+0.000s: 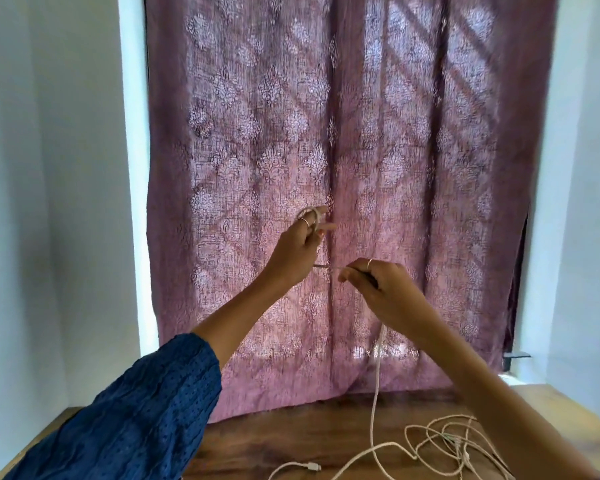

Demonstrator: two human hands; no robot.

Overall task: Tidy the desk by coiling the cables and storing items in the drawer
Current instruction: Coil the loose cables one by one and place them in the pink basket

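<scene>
Both hands raised, apart. Left hand (303, 244) has cable (374, 393) looped round its fingers; right hand (378, 289) pinches the strand, the rest trailing to a tangle on desk (291, 441).

We see a desk (291, 441) of dark, smooth wood with a soft sheen, and on it a matt white cable (374, 393). Far behind hangs a coarse-woven printed cloth curtain (361, 150); the near left sleeve (136, 417) is crinkled blue cloth.

Cables (444, 445) lie on desk (291, 445); curtain (343, 168) behind.
</scene>
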